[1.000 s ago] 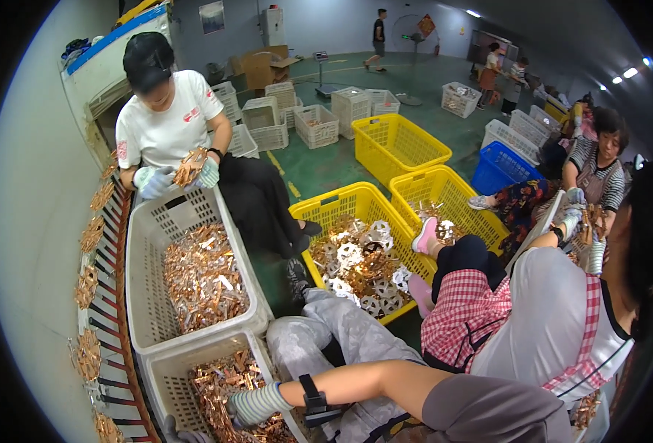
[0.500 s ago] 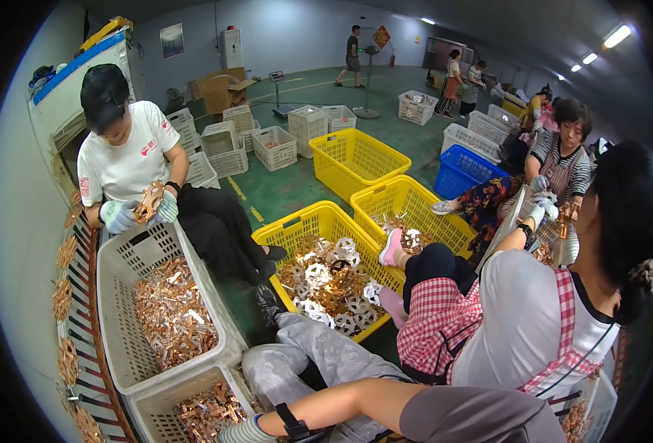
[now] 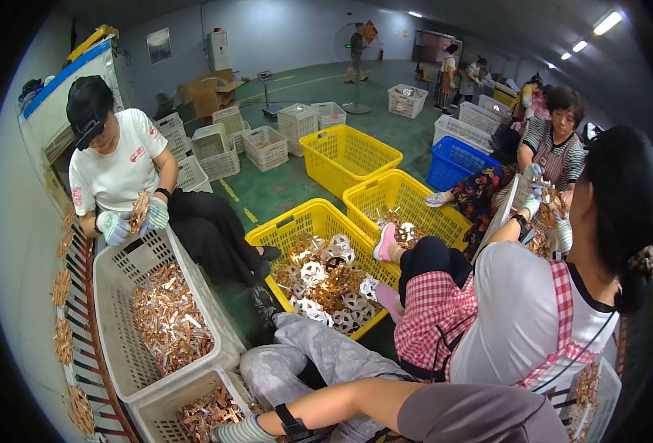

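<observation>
My right hand (image 3: 232, 433), in a glove with a striped cuff, reaches in from the lower right with a black band round its wrist. It is at the near rim of a white slotted crate (image 3: 148, 410). Its fingers are cut off by the lower edge, so what they hold is hidden. Thin copper-coloured metal pieces (image 3: 207, 413) lie in that crate beside the hand. My left hand is out of the picture. Across from me, a gloved co-worker holds a copper-coloured piece (image 3: 139, 210) over a larger white crate (image 3: 112, 325) of small metal bits (image 3: 171, 314).
A yellow basket (image 3: 261, 238) of round cut-out metal plates (image 3: 334, 277) stands ahead, with another yellow basket (image 3: 444, 213) behind it. Close on my right sits a co-worker in a checked apron (image 3: 433, 306). Copper-coloured bundles (image 3: 62, 341) line a rack at the left wall.
The whole view has shifted slightly. The co-worker on the left has turned the metal piece edge-on and lowered it a little. My right arm stays nearly in place.
</observation>
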A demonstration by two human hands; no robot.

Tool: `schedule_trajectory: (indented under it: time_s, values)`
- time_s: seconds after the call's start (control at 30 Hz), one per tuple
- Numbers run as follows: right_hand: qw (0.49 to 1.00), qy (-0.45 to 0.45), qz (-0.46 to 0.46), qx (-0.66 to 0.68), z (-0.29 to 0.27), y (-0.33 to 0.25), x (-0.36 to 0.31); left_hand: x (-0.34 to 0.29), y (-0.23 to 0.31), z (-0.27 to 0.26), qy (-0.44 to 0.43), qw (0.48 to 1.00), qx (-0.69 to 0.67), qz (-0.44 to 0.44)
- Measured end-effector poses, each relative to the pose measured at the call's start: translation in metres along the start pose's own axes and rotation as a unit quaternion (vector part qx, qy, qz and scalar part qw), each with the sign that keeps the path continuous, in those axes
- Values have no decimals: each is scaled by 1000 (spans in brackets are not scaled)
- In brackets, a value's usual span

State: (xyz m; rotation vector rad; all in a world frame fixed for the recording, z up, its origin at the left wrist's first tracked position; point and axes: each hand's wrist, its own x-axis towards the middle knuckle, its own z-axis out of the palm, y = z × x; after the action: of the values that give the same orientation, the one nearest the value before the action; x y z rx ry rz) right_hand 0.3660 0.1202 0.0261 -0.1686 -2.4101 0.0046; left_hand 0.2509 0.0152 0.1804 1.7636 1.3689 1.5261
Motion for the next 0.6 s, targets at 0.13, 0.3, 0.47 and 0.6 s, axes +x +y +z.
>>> schedule_trajectory:
  time_s: [0.13,0.3,0.47,0.6]
  values:
    - [1000,-4,2,16,-8,-6,-2,-13,-8,11,-83,995,39,-30]
    - [1000,-6,20,22,27,0,-1,-10,15,26,-55,984,54,-158]
    - [998,-9,23,49,11,-1,10,-3,25,38,47,977,-154,-140]
    - [997,-12,29,65,-2,8,-15,-4,1,20,-12,988,126,-88]
